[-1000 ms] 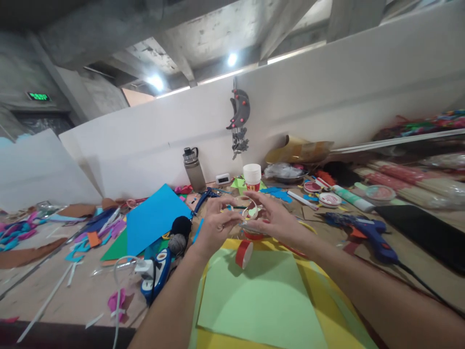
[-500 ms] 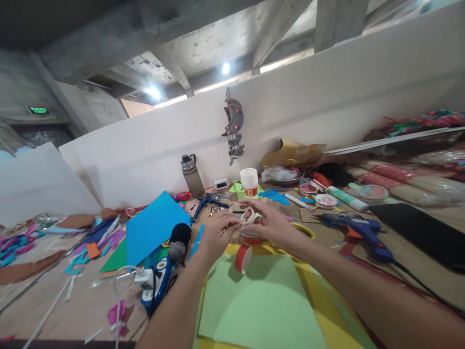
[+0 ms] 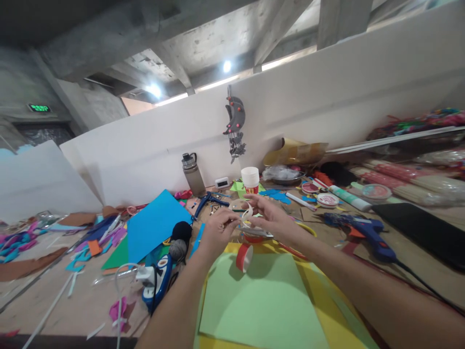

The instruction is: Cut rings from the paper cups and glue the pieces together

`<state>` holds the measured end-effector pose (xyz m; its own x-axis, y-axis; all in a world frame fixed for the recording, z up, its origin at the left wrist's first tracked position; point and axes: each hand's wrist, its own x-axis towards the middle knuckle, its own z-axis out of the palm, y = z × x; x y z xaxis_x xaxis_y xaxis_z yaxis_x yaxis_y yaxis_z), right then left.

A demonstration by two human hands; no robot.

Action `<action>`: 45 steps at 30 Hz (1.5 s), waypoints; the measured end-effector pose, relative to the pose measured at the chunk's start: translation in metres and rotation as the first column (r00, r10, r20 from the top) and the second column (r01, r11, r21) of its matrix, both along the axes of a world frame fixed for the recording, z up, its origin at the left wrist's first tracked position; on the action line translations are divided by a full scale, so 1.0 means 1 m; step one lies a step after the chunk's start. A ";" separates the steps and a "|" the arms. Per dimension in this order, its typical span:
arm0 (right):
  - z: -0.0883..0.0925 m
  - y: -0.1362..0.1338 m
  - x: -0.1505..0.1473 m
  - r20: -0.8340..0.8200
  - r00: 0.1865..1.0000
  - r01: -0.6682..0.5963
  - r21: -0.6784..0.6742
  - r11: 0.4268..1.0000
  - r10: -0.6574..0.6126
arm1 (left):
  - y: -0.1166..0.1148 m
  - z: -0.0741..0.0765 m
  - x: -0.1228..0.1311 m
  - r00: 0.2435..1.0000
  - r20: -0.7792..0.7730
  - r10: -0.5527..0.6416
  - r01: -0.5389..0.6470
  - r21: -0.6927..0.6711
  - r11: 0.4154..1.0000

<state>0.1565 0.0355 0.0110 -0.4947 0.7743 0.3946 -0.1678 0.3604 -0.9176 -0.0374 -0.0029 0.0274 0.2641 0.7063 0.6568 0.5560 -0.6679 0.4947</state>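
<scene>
A curled white paper strip (image 3: pixel 248 212) is held up between my two hands, above the far edge of the light green paper. My left hand (image 3: pixel 218 229) pinches its left end between thumb and fingertips. On the other side, my right hand (image 3: pixel 271 216) has its thumb and fingers curved around the loop. Just below them lie scissors (image 3: pixel 259 232), partly covered by my right hand. A red paper ring (image 3: pixel 244 258) with a white inside rests on its side on the light green paper (image 3: pixel 254 300).
White paper cups (image 3: pixel 250 178) stand stacked behind my hands. To the right lies a blue glue gun (image 3: pixel 363 232) beside a black phone-like slab (image 3: pixel 421 232). Blue sheets (image 3: pixel 156 223), yarn balls (image 3: pixel 179 237) and a power strip (image 3: pixel 158 283) are at left. A bottle (image 3: pixel 192 174) stands behind.
The white loop has opened out a little between my hands, and my right fingers have shifted slightly. More of the scissors shows beneath. The red ring stays in place.
</scene>
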 end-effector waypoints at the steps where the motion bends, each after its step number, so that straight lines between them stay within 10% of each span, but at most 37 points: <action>1: 0.001 0.000 -0.001 -0.018 1.000 0.005 -0.033 0.999 -0.005 | 0.000 -0.001 0.000 1.000 -0.020 0.006 -0.006 0.020 1.000; 21: 0.004 -0.001 -0.005 -0.123 0.991 0.029 -0.244 0.969 -0.061 | 0.003 -0.006 0.000 0.998 -0.069 0.005 -0.002 0.046 0.999; 31: -0.001 0.002 -0.002 0.057 0.955 0.294 -0.019 0.956 -0.292 | 0.002 0.007 -0.011 0.982 -0.183 0.036 -0.044 -0.035 0.998; 45: -0.003 -0.002 -0.001 0.124 0.975 0.172 0.115 0.978 -0.185 | -0.001 0.008 -0.007 0.986 -0.163 0.044 -0.044 0.004 0.999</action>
